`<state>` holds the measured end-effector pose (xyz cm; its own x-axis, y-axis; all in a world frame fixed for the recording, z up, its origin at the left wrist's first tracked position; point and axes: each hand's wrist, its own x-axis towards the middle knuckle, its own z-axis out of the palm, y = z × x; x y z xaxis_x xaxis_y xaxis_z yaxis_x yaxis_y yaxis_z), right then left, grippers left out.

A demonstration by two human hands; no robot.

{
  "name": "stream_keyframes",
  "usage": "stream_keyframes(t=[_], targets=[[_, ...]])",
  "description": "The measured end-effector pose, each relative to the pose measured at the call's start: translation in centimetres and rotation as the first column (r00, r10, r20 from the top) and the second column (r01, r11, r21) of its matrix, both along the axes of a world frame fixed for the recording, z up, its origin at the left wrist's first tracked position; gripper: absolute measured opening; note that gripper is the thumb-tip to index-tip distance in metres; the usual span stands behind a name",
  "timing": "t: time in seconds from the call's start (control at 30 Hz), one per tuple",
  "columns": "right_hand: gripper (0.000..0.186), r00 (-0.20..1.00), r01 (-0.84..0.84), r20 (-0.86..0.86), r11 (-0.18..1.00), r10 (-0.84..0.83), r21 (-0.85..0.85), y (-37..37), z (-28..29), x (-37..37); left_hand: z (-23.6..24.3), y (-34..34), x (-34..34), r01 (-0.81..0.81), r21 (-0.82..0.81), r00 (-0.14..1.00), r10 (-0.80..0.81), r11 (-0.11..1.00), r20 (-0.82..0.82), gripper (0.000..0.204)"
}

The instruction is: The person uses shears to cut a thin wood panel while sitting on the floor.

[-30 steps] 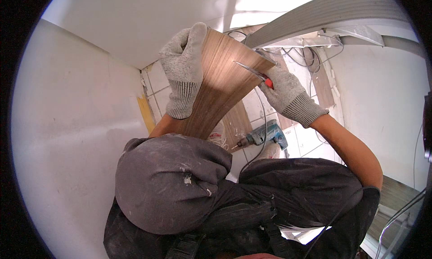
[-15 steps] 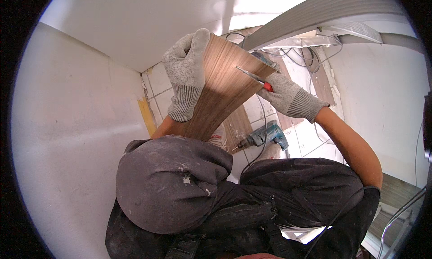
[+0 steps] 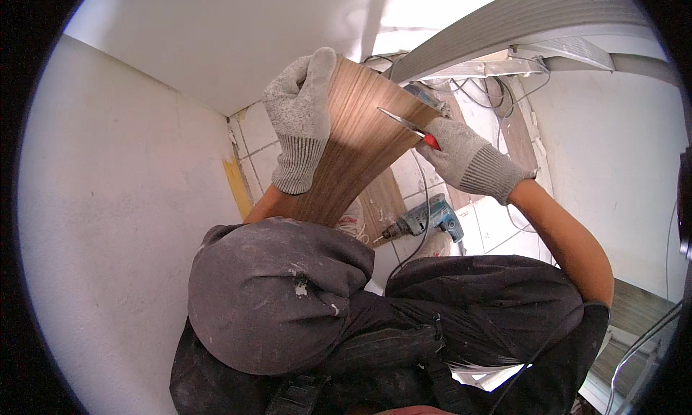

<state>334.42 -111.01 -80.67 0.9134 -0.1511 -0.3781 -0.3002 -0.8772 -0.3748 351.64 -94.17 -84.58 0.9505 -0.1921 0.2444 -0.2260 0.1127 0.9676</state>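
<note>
A wood-grain plank (image 3: 360, 119) slants up from beside my left knee, its wide far end between my hands. My left hand (image 3: 299, 105), in a grey knit glove, is closed on the plank's left edge near that end. In my gloved right hand (image 3: 465, 152), at the right edge, is a red-handled tool (image 3: 398, 119) with a slim, pointed metal blade. The blade lies over the plank's face, pointing left; I cannot tell whether it touches. The glove hides most of the handle. The plank covers part of my left forearm.
A blue-green power drill (image 3: 432, 220) lies on the tiled floor below my right hand, its cord running past. A grey ladder-like metal frame (image 3: 519, 25) arches across the far right. Cables (image 3: 497, 90) lie loosely near it. A white wall (image 3: 122, 199) stands close on the left.
My right hand and the red-handled tool have shifted very slightly right and down. My left hand keeps its hold on the plank.
</note>
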Motion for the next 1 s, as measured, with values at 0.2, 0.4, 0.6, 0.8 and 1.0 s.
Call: stream_keyframes(t=[0.2, 0.4, 0.6, 0.8, 1.0], targets=[[0.034, 1.000, -0.012, 0.004, 0.991, 0.013, -0.135, 0.7, 1.6, 0.4, 0.3, 0.8, 0.1, 0.021, 0.060, 1.000, -0.021, 0.998, 0.002, 0.040], [0.032, 0.999, -0.045, 0.021, 0.996, 0.047, -0.071, 0.7, 1.3, 0.2, 0.1, 1.1, 0.4, 0.025, 0.070, 1.000, -0.024, 0.997, -0.020, 0.040], [0.032, 0.991, -0.047, 0.122, 0.994, 0.059, -0.102, 0.4, 0.6, -0.6, -0.2, 0.9, 0.5, 0.056, 0.026, 0.998, -0.056, 0.998, 0.005, 0.049], [0.029, 0.993, -0.012, 0.111, 0.991, 0.026, -0.132, 0.5, 1.0, -0.6, -0.1, 0.7, 0.5, 0.011, 0.040, 0.999, -0.013, 0.999, 0.046, 0.049], [0.030, 0.998, -0.069, 0.005, 0.997, 0.069, -0.022, 0.1, 2.2, 0.1, -0.3, 0.8, 0.9, 0.006, 0.035, 1.000, -0.007, 0.999, 0.015, 0.048]])
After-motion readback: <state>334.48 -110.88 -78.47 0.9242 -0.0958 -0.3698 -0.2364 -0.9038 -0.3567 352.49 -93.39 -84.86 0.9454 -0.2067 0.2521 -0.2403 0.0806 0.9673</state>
